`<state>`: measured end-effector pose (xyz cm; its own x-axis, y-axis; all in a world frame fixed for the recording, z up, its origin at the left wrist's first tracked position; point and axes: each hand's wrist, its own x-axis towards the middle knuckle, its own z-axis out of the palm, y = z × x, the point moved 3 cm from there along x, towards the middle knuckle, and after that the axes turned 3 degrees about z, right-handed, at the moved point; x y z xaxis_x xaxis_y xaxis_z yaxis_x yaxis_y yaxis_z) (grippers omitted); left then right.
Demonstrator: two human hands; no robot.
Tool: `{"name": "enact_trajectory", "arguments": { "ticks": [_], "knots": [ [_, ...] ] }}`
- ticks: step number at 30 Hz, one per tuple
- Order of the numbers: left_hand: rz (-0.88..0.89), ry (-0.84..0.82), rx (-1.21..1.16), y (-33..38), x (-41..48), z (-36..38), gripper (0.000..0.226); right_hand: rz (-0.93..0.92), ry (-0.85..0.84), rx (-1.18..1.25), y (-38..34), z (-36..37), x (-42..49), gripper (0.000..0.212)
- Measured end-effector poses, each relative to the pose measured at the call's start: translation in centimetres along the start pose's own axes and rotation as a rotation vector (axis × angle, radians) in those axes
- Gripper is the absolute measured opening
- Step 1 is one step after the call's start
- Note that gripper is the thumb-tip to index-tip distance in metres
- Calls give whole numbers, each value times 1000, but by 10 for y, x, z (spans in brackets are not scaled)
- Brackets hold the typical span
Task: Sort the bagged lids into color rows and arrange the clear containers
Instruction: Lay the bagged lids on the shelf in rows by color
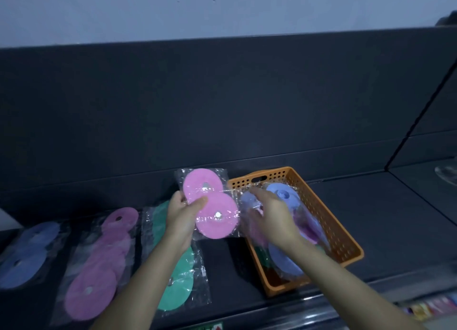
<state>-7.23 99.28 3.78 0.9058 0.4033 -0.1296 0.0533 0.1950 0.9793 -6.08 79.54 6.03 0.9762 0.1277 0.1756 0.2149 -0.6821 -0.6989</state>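
Observation:
My left hand [180, 216] holds up a clear bag of two pink lids [210, 203] above the dark shelf, thumb across its front. My right hand [269, 213] reaches over the orange basket [346, 243], its fingers spread on the bagged blue lids [284, 193] inside. More blue, pink and green bagged lids lie deeper in the basket. On the shelf lie rows of bagged lids: blue [27, 255] at far left, pink [99, 268] beside it, green [178, 287] partly under my left forearm.
A dark back panel rises behind the shelf. A slanted divider [420, 114] closes off the right side, with a clear container [447, 174] past it at the right edge. Colourful packets [432, 307] show below the shelf's front edge.

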Motion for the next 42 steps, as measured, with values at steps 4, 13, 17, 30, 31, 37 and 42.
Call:
{"name": "enact_trajectory", "arguments": {
  "ticks": [4, 13, 17, 30, 31, 37, 42],
  "knots": [
    [6, 58, -42, -4, 2, -11, 25, -159, -171, -186, 7, 29, -15, 61],
    [-38, 39, -150, -18, 0, -4, 28, -103, -147, -240, 35, 47, -16, 62],
    [-48, 13, -161, -23, -2, 3, 25, -80, -96, -231, 49, 31, -12, 35],
    [-104, -1, -92, -42, -3, 26, 12, -24, -39, -294, 101, -38, -3, 18],
    [-111, -3, -90, -44, -3, 29, 11, -22, -6, -335, 108, -46, -2, 18],
    [-158, -35, -121, -51, -9, 48, 15, 344, -87, -453, 147, -81, 10, 55],
    [-206, -47, -139, -55, -10, 61, 19, 416, -163, -254, 136, -89, 23, 40]
  ]
}}
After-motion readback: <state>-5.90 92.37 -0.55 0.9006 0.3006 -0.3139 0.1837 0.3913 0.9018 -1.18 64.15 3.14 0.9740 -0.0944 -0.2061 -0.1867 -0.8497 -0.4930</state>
